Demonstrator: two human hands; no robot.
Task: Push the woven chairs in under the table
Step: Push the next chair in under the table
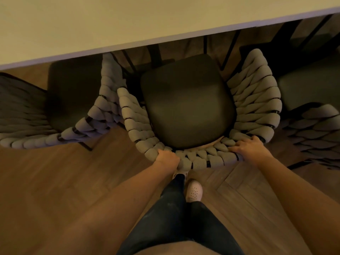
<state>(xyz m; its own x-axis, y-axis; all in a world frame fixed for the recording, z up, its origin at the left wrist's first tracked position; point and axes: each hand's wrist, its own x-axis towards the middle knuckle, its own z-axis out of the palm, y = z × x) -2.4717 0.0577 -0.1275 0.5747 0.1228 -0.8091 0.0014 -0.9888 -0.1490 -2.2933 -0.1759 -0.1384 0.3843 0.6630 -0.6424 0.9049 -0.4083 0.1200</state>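
I count three woven chairs along one table (128, 19), and two hands. The middle chair (255, 100) sits straight ahead of me, its arm tips close to the pale, smooth table edge and its seat out in plain view. Thick, soft grey rope wraps a dark curved frame around a dark, rounded-square seat cushion (187, 103). My left hand (167, 159) grips the back rim with fingers curled over the weave, and my right hand (248, 148) clasps it further along. The left chair (103, 111) and right chair (316, 126) stand just beside it on the wood-plank floor (55, 172)
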